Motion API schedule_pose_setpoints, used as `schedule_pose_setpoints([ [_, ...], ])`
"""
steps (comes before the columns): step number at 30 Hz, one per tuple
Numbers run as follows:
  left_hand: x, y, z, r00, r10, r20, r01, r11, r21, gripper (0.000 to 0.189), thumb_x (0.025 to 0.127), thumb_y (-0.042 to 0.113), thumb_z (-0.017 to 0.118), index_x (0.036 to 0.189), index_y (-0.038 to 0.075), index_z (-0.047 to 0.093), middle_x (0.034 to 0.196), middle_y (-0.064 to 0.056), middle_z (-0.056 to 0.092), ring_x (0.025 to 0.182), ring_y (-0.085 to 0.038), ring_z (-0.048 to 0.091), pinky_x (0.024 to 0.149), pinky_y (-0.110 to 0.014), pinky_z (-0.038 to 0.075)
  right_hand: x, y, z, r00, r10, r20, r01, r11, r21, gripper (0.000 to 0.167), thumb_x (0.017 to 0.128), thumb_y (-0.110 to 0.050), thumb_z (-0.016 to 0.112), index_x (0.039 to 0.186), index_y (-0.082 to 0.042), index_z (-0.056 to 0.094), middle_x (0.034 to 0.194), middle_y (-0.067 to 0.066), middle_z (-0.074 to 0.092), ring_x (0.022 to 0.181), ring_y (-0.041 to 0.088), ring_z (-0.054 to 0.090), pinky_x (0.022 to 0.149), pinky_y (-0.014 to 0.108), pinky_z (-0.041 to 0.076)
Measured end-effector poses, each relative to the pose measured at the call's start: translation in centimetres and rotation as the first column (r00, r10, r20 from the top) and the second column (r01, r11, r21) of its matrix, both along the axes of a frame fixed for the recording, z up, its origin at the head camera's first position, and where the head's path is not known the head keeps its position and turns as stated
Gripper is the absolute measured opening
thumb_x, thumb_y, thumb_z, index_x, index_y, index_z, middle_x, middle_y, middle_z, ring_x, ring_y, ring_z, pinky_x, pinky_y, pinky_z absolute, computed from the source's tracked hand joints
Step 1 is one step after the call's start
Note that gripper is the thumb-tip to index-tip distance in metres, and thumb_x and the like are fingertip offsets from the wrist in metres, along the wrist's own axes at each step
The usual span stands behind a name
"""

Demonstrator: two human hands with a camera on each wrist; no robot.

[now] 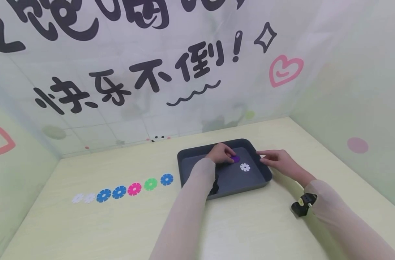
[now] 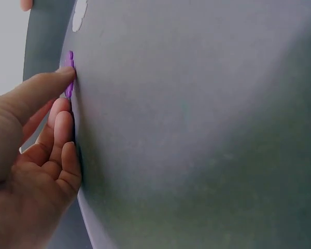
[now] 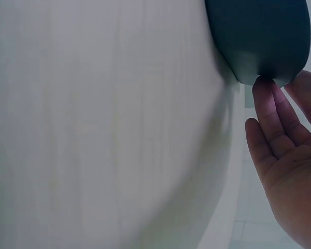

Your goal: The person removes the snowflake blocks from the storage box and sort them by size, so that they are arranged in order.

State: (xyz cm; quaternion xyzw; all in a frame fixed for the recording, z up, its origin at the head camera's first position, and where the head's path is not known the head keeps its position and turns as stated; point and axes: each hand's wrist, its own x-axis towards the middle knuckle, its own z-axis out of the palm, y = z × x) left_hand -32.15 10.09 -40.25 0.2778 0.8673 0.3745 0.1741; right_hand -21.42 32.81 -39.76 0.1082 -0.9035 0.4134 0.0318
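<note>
My left hand (image 1: pixel 220 153) reaches into a dark grey tray (image 1: pixel 236 181) and pinches a purple notched plastic disc (image 1: pixel 236 159) low over its floor. In the left wrist view, the thumb lies against the purple disc (image 2: pixel 70 78) and the other fingers curl beside it. A white notched disc (image 1: pixel 248 167) lies flat in the tray, nearer the right wall. At the tray's right end, my right hand (image 1: pixel 278 160) grips the wall between thumb and fingers. The right wrist view shows its fingertips against the outside of the tray (image 3: pixel 262 36).
Left of the tray, a slanting row of notched discs lies on the table (image 1: pixel 119 231): two white, several blue, a pink disc (image 1: pixel 130 189) and a green disc (image 1: pixel 146 184). The blue disc (image 1: pixel 163 180) at the row's right end is close to the tray. Printed walls enclose the table.
</note>
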Motion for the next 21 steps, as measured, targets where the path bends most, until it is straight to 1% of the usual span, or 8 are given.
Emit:
schedule_pose_setpoints([
  [3,-0.03,0.15,-0.12,1.0,0.007,-0.01,-0.007,1.0,0.002,0.022,0.075,0.011,0.076,0.096,0.006,0.072,0.075,0.001,0.061,0.065,-0.007,0.049,0.059,-0.018,0.039,0.06,0.03,0.01,1.0,-0.002,0.006,0.003,1.0,-0.004,0.037,0.088,-0.011,0.061,0.12,0.006,0.056,0.092,0.015,0.066,0.078,0.009,0.058,0.066,0.023,0.046],
  [6,-0.05,0.29,-0.25,0.999,0.025,-0.028,-0.025,1.0,0.0,0.02,0.075,0.015,0.077,0.092,0.007,0.073,0.075,0.002,0.064,0.065,-0.007,0.051,0.06,-0.018,0.04,0.08,0.02,0.04,1.0,0.002,0.01,-0.002,1.0,-0.01,0.037,0.088,-0.012,0.061,0.121,0.005,0.056,0.094,0.015,0.066,0.079,0.009,0.058,0.067,0.023,0.046],
  [9,-0.09,0.42,-0.34,0.998,0.043,-0.043,-0.043,0.999,-0.006,0.018,0.074,0.014,0.077,0.09,0.007,0.073,0.076,0.001,0.065,0.065,-0.007,0.052,0.061,-0.018,0.04,0.04,-0.01,0.04,1.0,0.014,0.012,-0.013,1.0,-0.014,0.037,0.088,-0.011,0.061,0.121,0.005,0.056,0.094,0.016,0.066,0.08,0.01,0.059,0.068,0.023,0.047],
  [13,-0.1,0.46,-0.39,0.997,0.06,-0.04,-0.06,0.998,-0.001,0.023,0.072,0.011,0.078,0.093,0.005,0.071,0.076,-0.001,0.065,0.064,-0.008,0.054,0.06,-0.018,0.042,-0.02,0.01,-0.01,1.0,0.016,0.008,-0.016,1.0,-0.01,0.037,0.088,-0.011,0.061,0.12,0.006,0.055,0.093,0.016,0.066,0.079,0.01,0.059,0.068,0.023,0.047],
  [17,-0.2,0.44,-0.44,0.998,0.057,-0.029,-0.057,0.998,0.005,0.027,0.072,0.011,0.078,0.097,0.005,0.071,0.079,-0.002,0.066,0.066,-0.008,0.056,0.061,-0.019,0.043,-0.08,0.08,-0.05,1.0,0.015,0.004,-0.015,1.0,-0.011,0.036,0.088,-0.01,0.061,0.12,0.006,0.056,0.092,0.015,0.066,0.078,0.01,0.059,0.067,0.023,0.047],
  [21,-0.05,0.38,-0.15,0.999,0.04,-0.018,-0.04,0.999,-0.009,0.026,0.072,0.012,0.078,0.096,0.006,0.072,0.078,0.0,0.066,0.066,-0.008,0.054,0.061,-0.019,0.041,-0.14,0.13,-0.13,1.0,0.017,-0.003,-0.017,1.0,-0.008,0.036,0.088,-0.009,0.061,0.12,0.006,0.056,0.091,0.015,0.067,0.078,0.01,0.059,0.067,0.023,0.047],
])
